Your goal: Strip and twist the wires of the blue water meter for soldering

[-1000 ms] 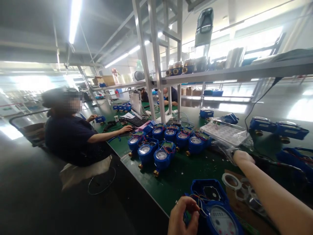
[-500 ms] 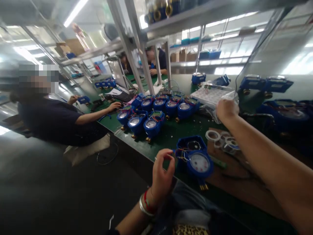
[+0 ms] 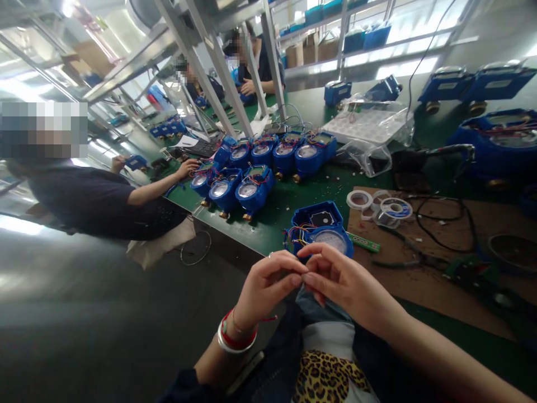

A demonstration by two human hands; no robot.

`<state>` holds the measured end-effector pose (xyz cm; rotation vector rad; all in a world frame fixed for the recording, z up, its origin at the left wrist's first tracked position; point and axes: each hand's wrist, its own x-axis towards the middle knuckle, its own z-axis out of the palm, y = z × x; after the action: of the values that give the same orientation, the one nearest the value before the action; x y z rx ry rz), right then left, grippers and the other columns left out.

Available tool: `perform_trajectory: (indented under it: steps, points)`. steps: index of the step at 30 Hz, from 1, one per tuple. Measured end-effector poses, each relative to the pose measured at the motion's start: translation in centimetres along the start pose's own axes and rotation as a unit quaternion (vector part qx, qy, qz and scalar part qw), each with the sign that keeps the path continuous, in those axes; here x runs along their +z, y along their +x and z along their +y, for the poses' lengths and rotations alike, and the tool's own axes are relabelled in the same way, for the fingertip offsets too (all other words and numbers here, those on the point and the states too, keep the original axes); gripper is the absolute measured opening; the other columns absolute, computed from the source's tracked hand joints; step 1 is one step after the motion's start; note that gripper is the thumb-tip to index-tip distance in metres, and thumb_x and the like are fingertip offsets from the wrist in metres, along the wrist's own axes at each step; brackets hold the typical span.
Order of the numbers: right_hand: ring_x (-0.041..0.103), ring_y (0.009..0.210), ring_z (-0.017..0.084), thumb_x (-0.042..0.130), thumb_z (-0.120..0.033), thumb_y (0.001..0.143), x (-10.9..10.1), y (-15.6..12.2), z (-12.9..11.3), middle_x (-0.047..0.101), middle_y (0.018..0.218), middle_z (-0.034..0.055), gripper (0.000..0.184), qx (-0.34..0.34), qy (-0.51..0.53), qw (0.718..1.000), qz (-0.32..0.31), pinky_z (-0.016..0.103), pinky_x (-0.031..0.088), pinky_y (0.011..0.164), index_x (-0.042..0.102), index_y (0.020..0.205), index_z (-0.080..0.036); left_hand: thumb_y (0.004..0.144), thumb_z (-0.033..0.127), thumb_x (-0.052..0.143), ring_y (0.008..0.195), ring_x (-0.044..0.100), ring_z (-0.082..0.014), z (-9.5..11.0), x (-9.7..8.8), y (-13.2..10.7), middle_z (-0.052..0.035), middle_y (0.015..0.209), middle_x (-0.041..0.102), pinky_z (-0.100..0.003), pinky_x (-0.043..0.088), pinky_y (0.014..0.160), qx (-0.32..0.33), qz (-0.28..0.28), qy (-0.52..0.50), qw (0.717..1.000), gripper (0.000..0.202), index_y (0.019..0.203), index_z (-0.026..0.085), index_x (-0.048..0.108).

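Observation:
My left hand (image 3: 266, 282) is raised in front of my lap, thumb and forefinger pinched together. Against its fingertips are the curled fingers of my right hand (image 3: 346, 280). Anything between the fingertips is too small or hidden to make out. Just beyond both hands stands an open blue water meter (image 3: 329, 240) with a round dial, loose coloured wires and a dark square compartment; my right fingers cover its lower edge. A green strip with markings (image 3: 364, 242) lies at its right side.
Several wired blue meters (image 3: 251, 193) stand at the left on the green bench. Behind lies a white tray in clear plastic (image 3: 364, 126). Tape rolls (image 3: 359, 200), a solder spool (image 3: 395, 208) and pliers (image 3: 413, 252) lie rightward. A co-worker (image 3: 92, 190) sits at the left.
My right hand has come back from the plastic-wrapped tray to meet my left hand at the fingertips. The camera view has tilted downward.

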<state>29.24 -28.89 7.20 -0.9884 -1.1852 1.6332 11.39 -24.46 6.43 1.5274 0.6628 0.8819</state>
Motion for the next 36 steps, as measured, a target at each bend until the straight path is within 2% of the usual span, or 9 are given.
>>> perform_trajectory:
  steps: [3, 8, 12, 14, 17, 19, 25, 28, 36]
  points:
    - [0.053, 0.056, 0.007, 0.062, -0.045, 0.087, 0.4, -0.7, 1.2, 0.053, 0.072, -0.0045, 0.036, 0.027, 0.074, 0.997, 0.005, 0.019, 0.044, 0.05, 0.047, 0.109, -0.021, 0.083, 0.021, 0.069, 0.083, 0.06, -0.0163, -0.5, 0.3, -0.5, -0.0056, 0.087, 0.062, -0.028, 0.05, 0.073, -0.011, -0.035, -0.026, 0.999, 0.008, 0.09, 0.018, 0.071]
    - [0.056, 0.057, 0.008, 0.062, -0.046, 0.086, 0.5, -1.3, 1.5, 0.055, 0.072, -0.0037, 0.037, 0.03, 0.093, 0.995, 0.006, 0.02, 0.047, 0.052, 0.048, 0.108, -0.02, 0.08, 0.019, 0.072, 0.08, 0.056, -0.0143, -1.0, 0.8, -0.8, -0.0034, 0.082, 0.058, -0.026, 0.047, 0.072, -0.015, -0.043, -0.048, 0.998, 0.006, 0.084, 0.017, 0.067]
    - [0.062, 0.066, 0.012, 0.052, -0.037, 0.093, -1.3, -1.3, 1.0, 0.063, 0.078, -0.0005, 0.02, -0.02, -0.083, 0.996, 0.029, 0.023, 0.052, 0.062, 0.055, 0.107, -0.022, 0.084, 0.017, 0.067, 0.082, 0.056, -0.0151, -0.8, 0.6, -0.6, -0.0042, 0.085, 0.058, -0.027, 0.047, 0.072, -0.01, -0.023, 0.001, 1.0, 0.003, 0.084, 0.017, 0.064]
    - [0.064, 0.073, 0.014, 0.051, -0.033, 0.094, -2.8, -0.8, 0.4, 0.066, 0.084, 0.0007, 0.016, -0.074, -0.239, 0.964, 0.086, 0.027, 0.052, 0.069, 0.06, 0.103, -0.023, 0.088, 0.018, 0.061, 0.084, 0.057, -0.0154, -0.8, 0.1, -0.3, -0.0049, 0.09, 0.059, -0.028, 0.048, 0.074, -0.003, 0.023, 0.005, 1.0, 0.002, 0.086, 0.017, 0.061]
    - [0.064, 0.084, 0.016, 0.052, -0.025, 0.093, -5.0, 0.7, -0.6, 0.068, 0.095, 0.0024, 0.014, -0.149, -0.423, 0.881, 0.152, 0.03, 0.05, 0.079, 0.065, 0.099, -0.022, 0.092, 0.02, 0.055, 0.083, 0.061, -0.0152, -1.1, -0.8, 0.5, -0.0051, 0.095, 0.065, -0.03, 0.051, 0.077, -0.004, 0.114, 0.002, 0.994, 0.004, 0.089, 0.018, 0.056]
    - [0.063, 0.09, 0.017, 0.052, -0.019, 0.093, -5.7, 2.1, -1.0, 0.068, 0.1, 0.0042, 0.016, -0.184, -0.482, 0.846, 0.134, 0.03, 0.049, 0.083, 0.067, 0.098, -0.02, 0.092, 0.022, 0.055, 0.08, 0.064, -0.015, -1.3, -1.3, 1.1, -0.0054, 0.095, 0.068, -0.03, 0.052, 0.077, -0.015, 0.158, 0.017, 0.987, 0.005, 0.089, 0.017, 0.055]
    - [0.058, 0.096, 0.021, 0.055, -0.014, 0.091, -5.7, 5.6, -0.8, 0.065, 0.1, 0.0073, 0.021, -0.208, -0.552, 0.807, 0.024, 0.035, 0.046, 0.088, 0.07, 0.105, -0.019, 0.09, 0.026, 0.058, 0.079, 0.066, -0.0146, -1.9, -1.7, 2.4, -0.0059, 0.094, 0.069, -0.03, 0.053, 0.078, -0.029, 0.194, 0.011, 0.98, 0.011, 0.089, 0.016, 0.056]
    - [0.058, 0.092, 0.021, 0.057, -0.017, 0.091, -5.5, 6.4, -0.5, 0.064, 0.095, 0.0066, 0.017, -0.2, -0.554, 0.808, 0.009, 0.035, 0.045, 0.086, 0.072, 0.099, -0.019, 0.089, 0.028, 0.059, 0.078, 0.065, -0.0144, -2.4, -1.6, 2.7, -0.0056, 0.093, 0.069, -0.03, 0.052, 0.077, -0.037, 0.191, -0.001, 0.981, 0.012, 0.089, 0.016, 0.057]
    - [0.059, 0.085, 0.016, 0.059, -0.018, 0.09, -5.2, 7.1, -0.1, 0.064, 0.091, 0.0051, 0.011, -0.199, -0.47, 0.858, 0.063, 0.028, 0.045, 0.078, 0.068, 0.085, -0.016, 0.087, 0.029, 0.062, 0.08, 0.065, -0.0145, -3.0, -1.6, 3.3, -0.0063, 0.095, 0.069, -0.03, 0.052, 0.081, -0.045, 0.183, 0.005, 0.982, 0.014, 0.088, 0.015, 0.06]
